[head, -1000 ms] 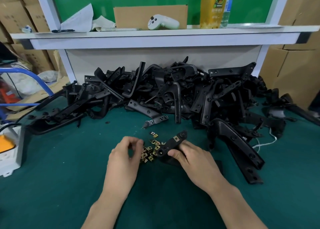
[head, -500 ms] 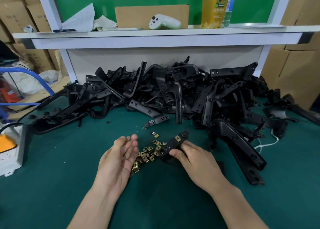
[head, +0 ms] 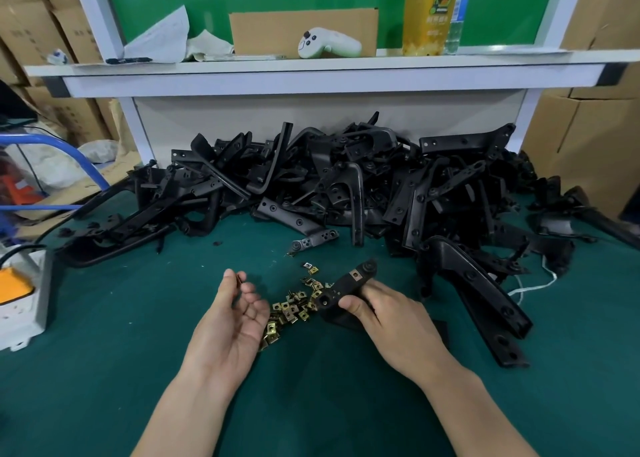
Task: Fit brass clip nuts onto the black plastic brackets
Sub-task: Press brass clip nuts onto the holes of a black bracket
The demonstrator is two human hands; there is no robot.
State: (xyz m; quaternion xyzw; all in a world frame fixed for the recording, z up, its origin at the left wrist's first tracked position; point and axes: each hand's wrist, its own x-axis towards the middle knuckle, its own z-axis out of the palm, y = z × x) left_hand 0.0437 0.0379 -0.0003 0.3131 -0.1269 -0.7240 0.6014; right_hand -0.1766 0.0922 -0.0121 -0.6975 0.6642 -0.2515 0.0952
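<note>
My right hand point(head: 391, 321) grips a short black plastic bracket point(head: 346, 283) just above the green mat, its far end pointing up and right. One brass clip nut sits on the bracket's upper part. My left hand point(head: 232, 318) is turned palm up, left of the bracket, and pinches a single brass clip nut point(head: 239, 278) between thumb and forefinger. A loose heap of brass clip nuts point(head: 294, 307) lies on the mat between my two hands.
A big pile of black brackets point(head: 346, 186) fills the back of the green mat point(head: 138, 318) under a white shelf point(head: 311, 72). Long brackets point(head: 485, 301) lie to the right. A white and orange box point(head: 20, 294) stands at the left edge.
My left hand lifted off the heap of clip nuts, turned palm up and drew left with one nut pinched. My right hand kept holding the bracket in place.
</note>
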